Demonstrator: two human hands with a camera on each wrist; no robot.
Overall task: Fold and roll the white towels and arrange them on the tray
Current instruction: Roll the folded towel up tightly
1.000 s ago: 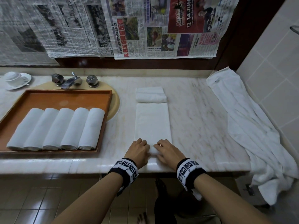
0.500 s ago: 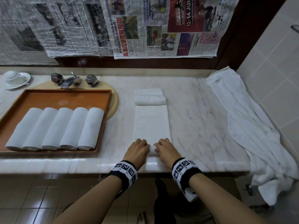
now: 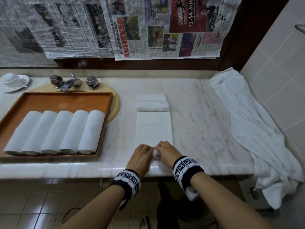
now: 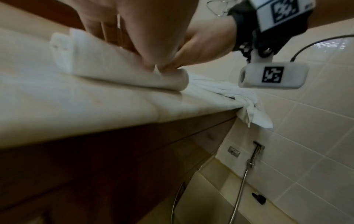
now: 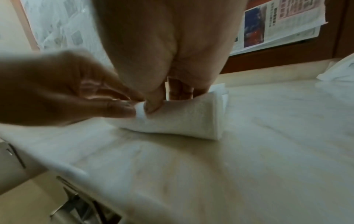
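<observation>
A white towel (image 3: 154, 128), folded into a long strip, lies on the marble counter (image 3: 206, 121), its near end turned into a small roll (image 4: 122, 71) (image 5: 184, 121). My left hand (image 3: 142, 156) and right hand (image 3: 166, 151) sit side by side on that roll, fingers curled over it and thumbs tucked at its near side. Beyond the strip lies a folded white towel (image 3: 152, 102). Several rolled white towels (image 3: 56, 132) lie in a row on the orange tray (image 3: 69, 100) at the left.
A faucet (image 3: 72, 82) with two knobs stands behind the tray, over a round basin. A cup on a saucer (image 3: 13, 80) sits far left. A large white cloth (image 3: 257, 134) drapes over the counter's right end. Newspapers cover the wall behind.
Both hands have moved away from me along the strip, and the roll at the towel's near end has grown. The flat part is shorter.
</observation>
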